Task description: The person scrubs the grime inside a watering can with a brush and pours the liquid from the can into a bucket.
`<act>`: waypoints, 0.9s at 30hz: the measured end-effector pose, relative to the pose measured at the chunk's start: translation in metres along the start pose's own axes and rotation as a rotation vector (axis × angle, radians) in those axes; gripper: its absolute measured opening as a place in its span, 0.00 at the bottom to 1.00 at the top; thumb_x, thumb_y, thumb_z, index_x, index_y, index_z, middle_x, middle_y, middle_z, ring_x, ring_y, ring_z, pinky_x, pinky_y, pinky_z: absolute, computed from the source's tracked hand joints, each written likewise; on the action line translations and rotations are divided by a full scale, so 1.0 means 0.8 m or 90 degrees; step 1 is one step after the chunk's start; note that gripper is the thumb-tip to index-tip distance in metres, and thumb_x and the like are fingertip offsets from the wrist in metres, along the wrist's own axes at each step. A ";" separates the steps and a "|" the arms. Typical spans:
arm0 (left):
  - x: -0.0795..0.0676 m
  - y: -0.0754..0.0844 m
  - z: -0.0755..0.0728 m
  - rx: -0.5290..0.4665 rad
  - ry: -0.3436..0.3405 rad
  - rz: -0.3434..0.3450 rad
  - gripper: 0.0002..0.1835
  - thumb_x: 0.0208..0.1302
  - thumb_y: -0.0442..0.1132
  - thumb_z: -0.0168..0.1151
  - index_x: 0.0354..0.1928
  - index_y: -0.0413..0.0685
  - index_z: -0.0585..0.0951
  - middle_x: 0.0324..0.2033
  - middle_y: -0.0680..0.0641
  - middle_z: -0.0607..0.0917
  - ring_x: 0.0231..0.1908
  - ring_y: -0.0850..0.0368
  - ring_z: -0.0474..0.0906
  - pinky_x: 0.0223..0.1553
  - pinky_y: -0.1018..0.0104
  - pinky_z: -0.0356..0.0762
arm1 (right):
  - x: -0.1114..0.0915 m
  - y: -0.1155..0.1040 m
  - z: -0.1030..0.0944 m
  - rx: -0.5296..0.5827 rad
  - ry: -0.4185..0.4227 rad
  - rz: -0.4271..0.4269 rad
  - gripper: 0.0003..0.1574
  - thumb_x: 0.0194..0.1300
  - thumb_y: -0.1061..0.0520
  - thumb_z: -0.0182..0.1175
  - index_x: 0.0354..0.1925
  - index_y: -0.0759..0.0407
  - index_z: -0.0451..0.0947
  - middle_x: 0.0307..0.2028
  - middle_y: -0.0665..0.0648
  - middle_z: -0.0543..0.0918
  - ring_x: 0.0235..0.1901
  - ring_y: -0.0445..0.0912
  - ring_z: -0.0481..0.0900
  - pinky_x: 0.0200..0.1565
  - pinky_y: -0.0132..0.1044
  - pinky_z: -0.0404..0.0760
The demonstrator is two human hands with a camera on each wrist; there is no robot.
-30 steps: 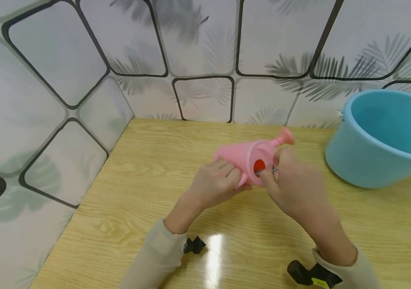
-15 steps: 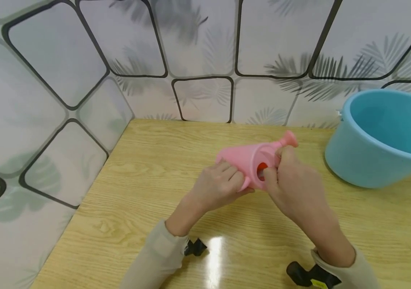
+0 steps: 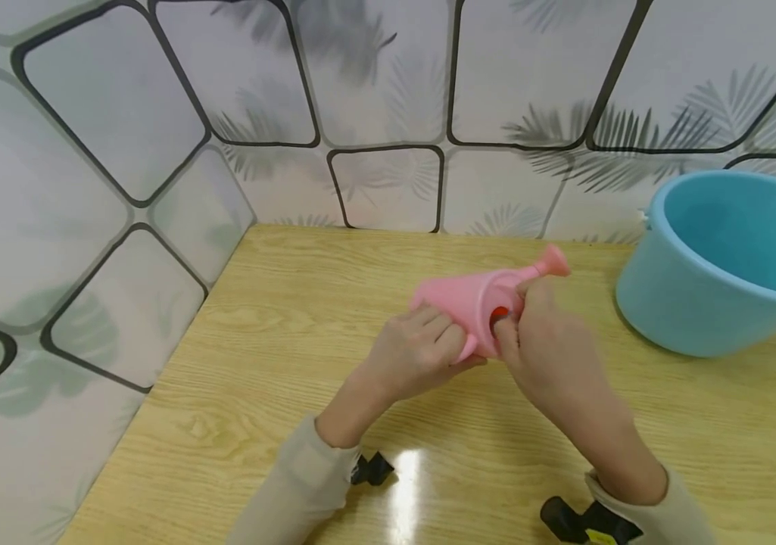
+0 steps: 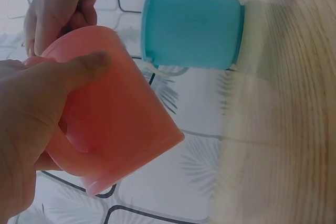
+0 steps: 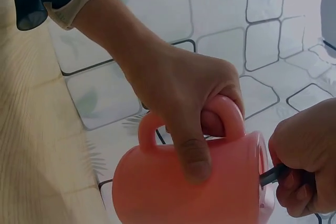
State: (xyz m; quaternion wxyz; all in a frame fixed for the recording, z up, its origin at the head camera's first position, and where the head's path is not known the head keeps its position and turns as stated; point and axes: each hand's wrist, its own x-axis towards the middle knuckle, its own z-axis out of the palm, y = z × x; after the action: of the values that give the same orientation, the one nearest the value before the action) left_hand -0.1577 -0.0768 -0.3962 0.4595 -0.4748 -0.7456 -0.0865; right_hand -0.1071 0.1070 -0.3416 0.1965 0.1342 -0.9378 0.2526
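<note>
The left hand [image 3: 415, 350] holds the pink watering can [image 3: 452, 291] by its handle [image 5: 230, 115], with the can tipped over on its side, up above the table [image 3: 258, 363], and its open top facing the right hand [image 3: 561, 356]. The right hand has its fingers curled around a thin dark stick [image 5: 273, 175] that pokes into the open top, where something red [image 3: 500, 311] shows, but too much of it is hidden to tell what it is. A blue bucket [image 3: 680, 295] stands on the table off to the right, near the leafy wall [image 3: 388, 76].
</note>
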 end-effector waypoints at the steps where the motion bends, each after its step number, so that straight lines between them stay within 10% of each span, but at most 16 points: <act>1: 0.001 0.001 0.000 0.000 0.004 -0.004 0.24 0.56 0.54 0.73 0.20 0.51 0.69 0.16 0.56 0.71 0.18 0.64 0.65 0.22 0.76 0.66 | 0.000 0.000 0.001 -0.005 0.000 -0.008 0.07 0.64 0.65 0.52 0.37 0.67 0.63 0.17 0.54 0.60 0.11 0.45 0.57 0.14 0.35 0.58; 27: 0.007 0.008 0.000 0.073 0.085 0.002 0.25 0.68 0.50 0.62 0.16 0.51 0.66 0.13 0.56 0.68 0.17 0.63 0.63 0.21 0.74 0.65 | -0.009 -0.009 0.001 -0.055 0.077 -0.084 0.09 0.61 0.68 0.55 0.36 0.65 0.63 0.19 0.54 0.60 0.12 0.42 0.53 0.14 0.32 0.54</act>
State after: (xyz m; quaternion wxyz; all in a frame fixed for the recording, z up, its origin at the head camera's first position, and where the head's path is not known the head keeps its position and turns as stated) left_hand -0.1532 -0.0697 -0.3939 0.5347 -0.4420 -0.7164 -0.0742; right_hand -0.0981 0.1020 -0.3423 0.2746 0.1719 -0.9233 0.2063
